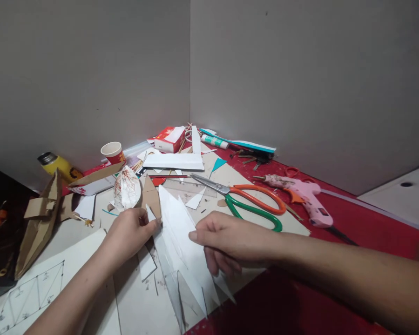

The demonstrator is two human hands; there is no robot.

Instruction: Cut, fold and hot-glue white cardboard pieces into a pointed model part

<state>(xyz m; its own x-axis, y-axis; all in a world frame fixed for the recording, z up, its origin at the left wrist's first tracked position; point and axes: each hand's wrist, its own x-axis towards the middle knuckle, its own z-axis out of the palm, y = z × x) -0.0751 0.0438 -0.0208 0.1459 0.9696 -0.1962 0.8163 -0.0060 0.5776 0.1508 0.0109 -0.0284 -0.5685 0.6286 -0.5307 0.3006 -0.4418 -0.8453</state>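
Note:
Several long, pointed pieces of white paper (183, 242) spread between my two hands, their tips pointing down toward the table's front edge. Thumb and forefinger of my left hand (129, 232) pinch the left edge of a piece. On the other side my right hand (226, 237) grips the right edge between thumb and curled fingers. How many layers each hand holds is hidden. Large scissors (254, 200) with orange and green handles lie just beyond my right hand. A white paper piece with brown scribbles (126, 188) lies beyond my left hand.
A pink glue gun (307, 197) lies at right on the red table (370, 223). Behind are a glue stick (214, 141), a red box (169, 138), a paper cup (112, 152) and a yellow bottle (59, 166). Cardboard pieces (42, 218) and a drawn sheet (38, 288) are at left.

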